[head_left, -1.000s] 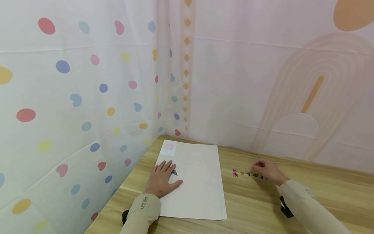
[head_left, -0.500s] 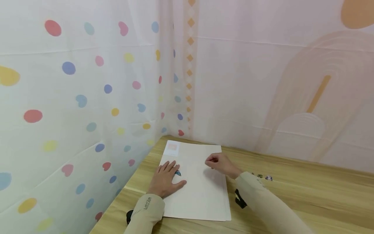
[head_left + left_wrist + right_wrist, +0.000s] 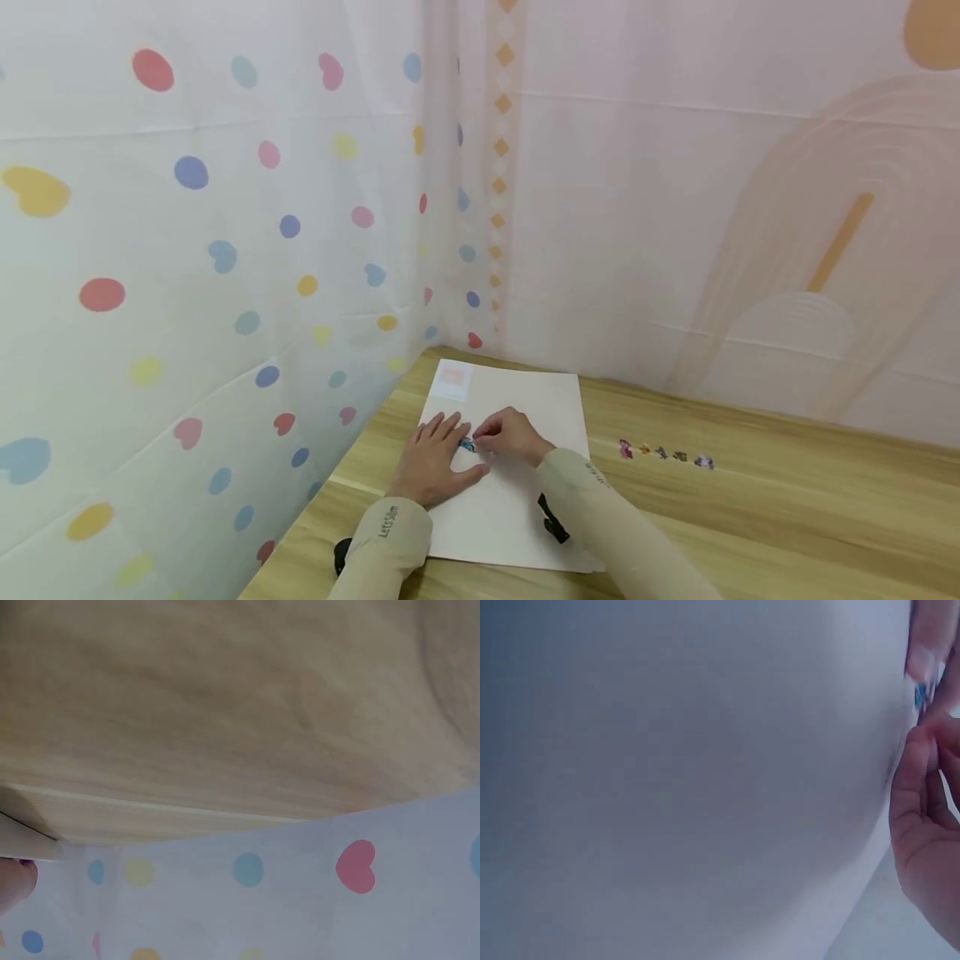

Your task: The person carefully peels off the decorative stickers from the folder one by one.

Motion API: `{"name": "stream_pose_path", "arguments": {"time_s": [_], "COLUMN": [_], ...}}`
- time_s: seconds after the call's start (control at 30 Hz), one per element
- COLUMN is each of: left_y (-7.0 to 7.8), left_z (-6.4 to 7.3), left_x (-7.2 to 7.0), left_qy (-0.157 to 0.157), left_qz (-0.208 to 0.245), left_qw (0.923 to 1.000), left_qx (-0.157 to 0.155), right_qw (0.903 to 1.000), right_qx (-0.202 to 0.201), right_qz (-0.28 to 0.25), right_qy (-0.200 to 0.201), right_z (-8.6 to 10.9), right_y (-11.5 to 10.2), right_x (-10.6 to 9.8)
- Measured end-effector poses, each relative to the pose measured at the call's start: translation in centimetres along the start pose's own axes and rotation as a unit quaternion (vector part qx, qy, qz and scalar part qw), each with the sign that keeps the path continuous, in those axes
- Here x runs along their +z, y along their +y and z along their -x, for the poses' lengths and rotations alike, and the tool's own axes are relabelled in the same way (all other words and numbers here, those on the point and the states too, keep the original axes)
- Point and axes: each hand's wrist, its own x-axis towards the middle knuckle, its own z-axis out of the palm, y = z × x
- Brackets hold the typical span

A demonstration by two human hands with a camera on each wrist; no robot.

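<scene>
My left hand (image 3: pixel 431 462) lies spread on a white sheet of card (image 3: pixel 517 525), its fingers straight. Just right of its fingertips a small blue butterfly-shaped piece (image 3: pixel 467 445) lies on the card. My right hand (image 3: pixel 513 435) is beside that piece, thumb and index pinched together over the card. A tiny piece seems to sit in the pinch, mostly hidden by the fingers. In the right wrist view the blue piece (image 3: pixel 920 694) shows between the two hands' fingertips. Only a bit of finger (image 3: pixel 15 883) appears in the left wrist view.
Right of the card, a row of several small butterfly-shaped pieces (image 3: pixel 661 452) in pink, yellow, blue, green and purple lies on the wooden table (image 3: pixel 787 517). A pale printed label (image 3: pixel 452 379) is at the card's top left corner. Patterned curtains (image 3: pixel 247 208) hang behind.
My right hand has moved left from the row of pieces, over the card, to the blue piece beside my left hand. The left hand stays spread on the card.
</scene>
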Motion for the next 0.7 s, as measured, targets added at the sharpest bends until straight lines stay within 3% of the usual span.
{"name": "stream_pose_path", "arguments": {"time_s": [0.13, 0.4, 0.7], "left_y": [0.1, -0.1, 0.0], "left_z": [0.0, 0.2, 0.1], "left_x": [0.1, 0.0, -0.1], "left_qy": [0.004, 0.015, 0.022], "left_qz": [0.012, 0.015, 0.015], "left_qw": [0.9999, 0.9998, 0.9996], "left_qx": [0.000, 0.003, 0.010], "right_qw": [0.9995, 0.9938, 0.9896], "right_qx": [0.014, -0.015, -0.007], "right_qz": [0.022, 0.095, 0.128], "right_qy": [0.017, 0.056, 0.065], "right_z": [-0.5, -0.9, -0.8], "right_y": [-0.5, -1.0, -1.6], "right_x": [0.9, 1.7, 1.9]}}
